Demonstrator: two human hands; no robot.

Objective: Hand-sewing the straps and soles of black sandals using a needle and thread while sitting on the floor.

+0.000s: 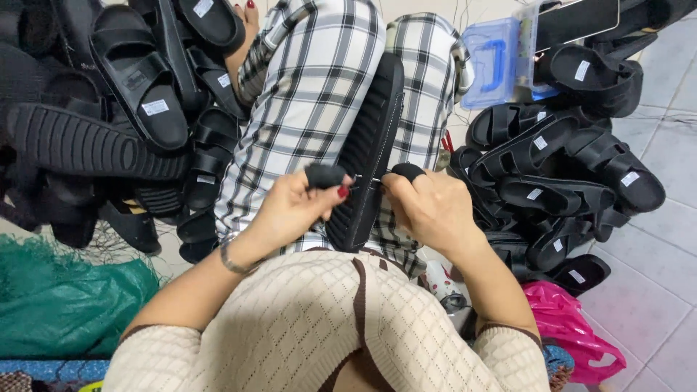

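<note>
Hands both on the black ribbed-sole rubber sandal (370, 145) lying across the lap on plaid trousers (319, 94): left hand (290, 210) and right hand (432, 207) pinch its edge w/ fingers in black fingertip covers (324, 175). Piles of black sandals (131, 109) sit on the floor both sides, clear blue plastic box (501, 62) up right.

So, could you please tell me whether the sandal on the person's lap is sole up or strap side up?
Sole up: the black sandal shows its ribbed tread, held between both hands.
</note>
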